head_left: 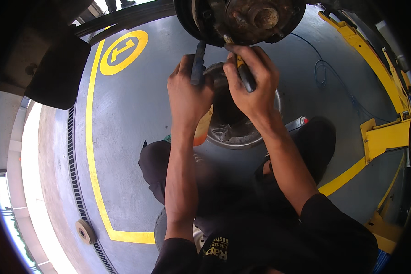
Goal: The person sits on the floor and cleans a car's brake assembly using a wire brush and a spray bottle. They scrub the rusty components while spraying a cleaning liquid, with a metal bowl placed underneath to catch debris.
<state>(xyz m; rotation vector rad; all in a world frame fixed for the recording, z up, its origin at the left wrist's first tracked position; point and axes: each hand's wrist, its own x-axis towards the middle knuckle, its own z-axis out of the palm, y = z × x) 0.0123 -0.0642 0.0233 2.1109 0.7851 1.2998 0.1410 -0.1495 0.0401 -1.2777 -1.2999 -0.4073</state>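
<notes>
Overhead at the top centre hangs a dark, rusty wheel hub with its brake assembly point(260, 18). Just under its left side, my left hand point(189, 91) is closed around a dark grey-blue handled tool point(197, 66), which points up at the brake. My right hand point(255, 82) grips a screwdriver-like tool with a black and yellow handle point(245, 75); its upper end meets the lower edge of the brake assembly, and the exact contact is hidden by my fingers. Below both hands a metal wheel rim point(235, 142) lies on the floor.
Beside the rim stand a bottle with orange liquid point(202, 128) and a spray can with a red tip point(297, 123). Yellow lift arms point(386, 139) line the right, near a thin blue hose point(322, 68). A round disc point(85, 231) lies by the floor drain point(73, 155) at left.
</notes>
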